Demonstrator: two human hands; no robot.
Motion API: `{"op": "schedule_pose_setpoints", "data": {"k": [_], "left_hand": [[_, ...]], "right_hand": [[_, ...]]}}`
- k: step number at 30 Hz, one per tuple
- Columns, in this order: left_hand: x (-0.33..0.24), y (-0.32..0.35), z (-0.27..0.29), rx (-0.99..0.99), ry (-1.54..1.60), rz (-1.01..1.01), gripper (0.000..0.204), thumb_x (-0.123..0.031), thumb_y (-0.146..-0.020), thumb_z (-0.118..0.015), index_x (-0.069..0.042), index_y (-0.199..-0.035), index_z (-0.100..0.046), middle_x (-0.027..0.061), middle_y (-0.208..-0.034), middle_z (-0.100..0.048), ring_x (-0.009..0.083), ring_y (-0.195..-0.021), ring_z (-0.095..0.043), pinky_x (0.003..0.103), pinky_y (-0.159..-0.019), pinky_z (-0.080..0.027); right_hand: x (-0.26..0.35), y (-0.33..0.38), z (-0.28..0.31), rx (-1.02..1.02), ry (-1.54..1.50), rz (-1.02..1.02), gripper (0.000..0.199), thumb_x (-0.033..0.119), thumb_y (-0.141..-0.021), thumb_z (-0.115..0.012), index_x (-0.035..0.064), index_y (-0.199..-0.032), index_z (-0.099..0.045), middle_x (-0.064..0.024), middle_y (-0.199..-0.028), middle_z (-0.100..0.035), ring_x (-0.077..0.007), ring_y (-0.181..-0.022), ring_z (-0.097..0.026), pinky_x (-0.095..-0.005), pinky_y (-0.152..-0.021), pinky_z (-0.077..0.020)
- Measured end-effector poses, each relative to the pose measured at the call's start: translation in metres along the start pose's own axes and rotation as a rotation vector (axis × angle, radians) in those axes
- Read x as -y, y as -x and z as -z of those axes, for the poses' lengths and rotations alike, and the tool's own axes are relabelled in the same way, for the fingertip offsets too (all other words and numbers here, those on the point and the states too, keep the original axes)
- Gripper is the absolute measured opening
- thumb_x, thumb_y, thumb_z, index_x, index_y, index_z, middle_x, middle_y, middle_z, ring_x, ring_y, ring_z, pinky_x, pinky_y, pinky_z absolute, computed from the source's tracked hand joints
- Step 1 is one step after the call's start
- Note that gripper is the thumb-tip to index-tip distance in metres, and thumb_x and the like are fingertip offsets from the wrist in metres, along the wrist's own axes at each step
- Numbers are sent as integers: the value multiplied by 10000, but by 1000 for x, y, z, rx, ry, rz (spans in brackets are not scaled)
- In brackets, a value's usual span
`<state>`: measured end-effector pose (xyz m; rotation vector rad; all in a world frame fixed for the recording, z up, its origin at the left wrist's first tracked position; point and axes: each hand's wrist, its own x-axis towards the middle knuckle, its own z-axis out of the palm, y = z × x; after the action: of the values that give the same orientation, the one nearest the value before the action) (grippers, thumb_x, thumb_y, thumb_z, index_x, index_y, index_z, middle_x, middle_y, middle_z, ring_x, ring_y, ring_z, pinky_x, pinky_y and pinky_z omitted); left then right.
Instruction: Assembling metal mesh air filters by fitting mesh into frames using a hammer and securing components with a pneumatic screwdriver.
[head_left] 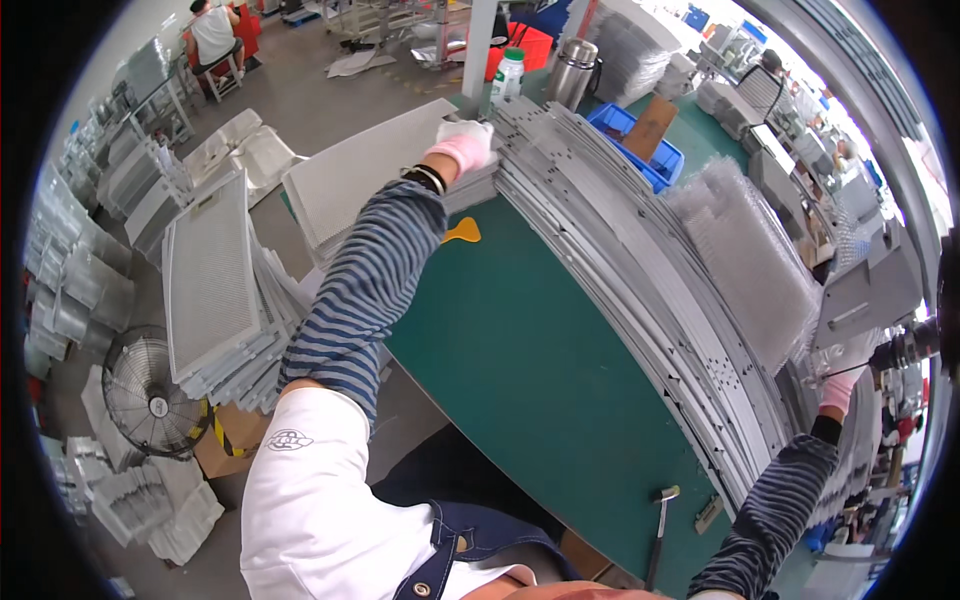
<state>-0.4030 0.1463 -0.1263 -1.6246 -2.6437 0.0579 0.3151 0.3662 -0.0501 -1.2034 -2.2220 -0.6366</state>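
My left hand (466, 146), in a pink and white glove, is closed at the far end of the table, beside the corner of a stack of perforated metal panels (370, 165) and the ends of long grey metal strips (640, 270). What its fingers hold, if anything, is hidden. At the far right, my right hand (846, 378), gloved the same way, reaches past the strips. A black power screwdriver (908, 348) is right next to it, its thin bit crossing in front of the glove. The fingers there are small and unclear.
On the green table (530, 350) lie a yellow scraper (463, 231) and a hammer (661, 520). Beyond the strips are bubble wrap (750, 260), a blue bin (640, 145), a steel flask (572, 75) and a white bottle (508, 75). More panels (215, 270) and a fan (155, 395) stand left.
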Motion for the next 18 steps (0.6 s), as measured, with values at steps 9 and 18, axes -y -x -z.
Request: {"op": "schedule_pose_setpoints", "data": {"k": [9, 18], "left_hand": [[67, 0, 16, -382, 601, -551, 559, -228, -908, -609, -13, -1397, -441, 213, -1286, -568, 301, -1175, -549, 395, -995, -410], [23, -46, -31, -478, 421, -698, 443, -382, -845, -690, -65, -1152, -659, 164, -1053, -675, 289, -957, -633, 372, -853, -488]], "right_hand": [[73, 127, 205, -20, 155, -265, 355, 84, -773, -593, 97, -1121, -668, -151, -1058, -664, -329, -966, -631, -405, -834, -509], [94, 274, 360, -203, -99, -514, 289, 8, -905, -573, 72, -1176, -651, -91, -1049, -703, -125, -911, -651, -257, -805, -502]]}}
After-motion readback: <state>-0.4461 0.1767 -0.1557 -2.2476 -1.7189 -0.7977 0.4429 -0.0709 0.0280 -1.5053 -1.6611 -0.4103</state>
